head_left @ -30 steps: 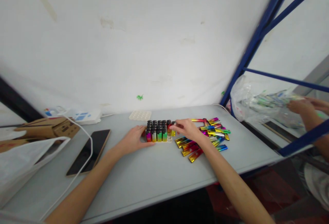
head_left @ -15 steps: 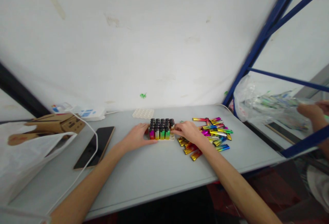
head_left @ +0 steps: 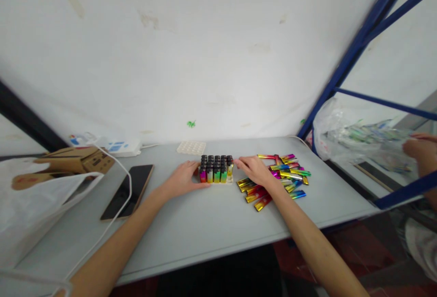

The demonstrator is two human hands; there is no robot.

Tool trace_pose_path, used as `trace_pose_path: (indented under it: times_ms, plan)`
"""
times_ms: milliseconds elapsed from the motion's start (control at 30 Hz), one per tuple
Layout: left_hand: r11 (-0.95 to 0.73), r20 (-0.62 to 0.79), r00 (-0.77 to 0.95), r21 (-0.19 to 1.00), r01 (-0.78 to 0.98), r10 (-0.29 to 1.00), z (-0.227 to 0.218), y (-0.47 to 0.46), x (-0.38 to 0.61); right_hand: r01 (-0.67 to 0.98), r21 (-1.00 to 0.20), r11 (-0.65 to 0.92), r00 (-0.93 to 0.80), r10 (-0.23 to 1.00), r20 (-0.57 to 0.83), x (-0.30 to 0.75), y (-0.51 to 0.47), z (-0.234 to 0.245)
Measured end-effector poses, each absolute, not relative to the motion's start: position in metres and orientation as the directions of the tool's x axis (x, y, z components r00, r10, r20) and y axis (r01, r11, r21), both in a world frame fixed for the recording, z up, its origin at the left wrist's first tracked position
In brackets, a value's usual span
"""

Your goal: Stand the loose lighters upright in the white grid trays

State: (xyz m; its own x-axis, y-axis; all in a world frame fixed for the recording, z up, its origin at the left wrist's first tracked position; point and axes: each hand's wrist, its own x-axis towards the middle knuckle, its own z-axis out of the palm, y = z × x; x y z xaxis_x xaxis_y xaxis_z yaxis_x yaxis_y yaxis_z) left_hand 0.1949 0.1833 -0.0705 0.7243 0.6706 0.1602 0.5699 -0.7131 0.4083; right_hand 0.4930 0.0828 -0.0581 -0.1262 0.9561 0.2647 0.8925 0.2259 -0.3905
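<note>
My left hand (head_left: 182,179) lies flat and open on the table (head_left: 211,229), fingers unclenched against the left side of the lighters (head_left: 216,169). These stand upright in one tight block, black caps on top and glossy rainbow bodies below, packed too closely to count. My right hand (head_left: 255,171) rests palm down at the block's right edge; whether its fingertips pinch anything I cannot tell.

Under my right wrist lies one loose pile (head_left: 282,176) of flat, mirror-bright metallic lighters, gold, pink and green, crossing each other.

Behind the block lies one pale dimpled tray (head_left: 191,147). To the left are one dark, smooth phone (head_left: 128,191), one cardboard box (head_left: 73,160) and one white plastic bag (head_left: 30,215).

The table is matt grey, set against a stained white wall (head_left: 205,51). A blue metal frame (head_left: 355,47) rises at the right, where another person's hand (head_left: 421,151) holds a clear bag (head_left: 344,135).
</note>
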Motion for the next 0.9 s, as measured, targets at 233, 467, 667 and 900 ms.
trace_pose_path:
  times_ms: [233,467,667,900]
  plan:
    - [-0.716,0.168,0.726,0.414,0.562,0.667,-0.072,0.186,0.195,0.868,-0.438,0.234,-0.088,0.941,0.328,0.497,0.087,-0.066]
    - [-0.720,0.186,0.721,0.404,0.564,0.668,-0.073,0.187,0.196,0.827,-0.533,0.181,0.008,0.943,0.333,0.503,0.090,-0.067]
    - [-0.714,0.173,0.718,0.402,0.573,0.674,-0.072,0.187,0.196,0.800,-0.572,0.181,0.039,0.936,0.351,0.505,0.092,-0.069]
    - [-0.710,0.186,0.720,0.447,0.544,0.669,-0.075,0.187,0.194,0.774,-0.602,0.194,0.055,0.928,0.369,0.506,0.094,-0.073]
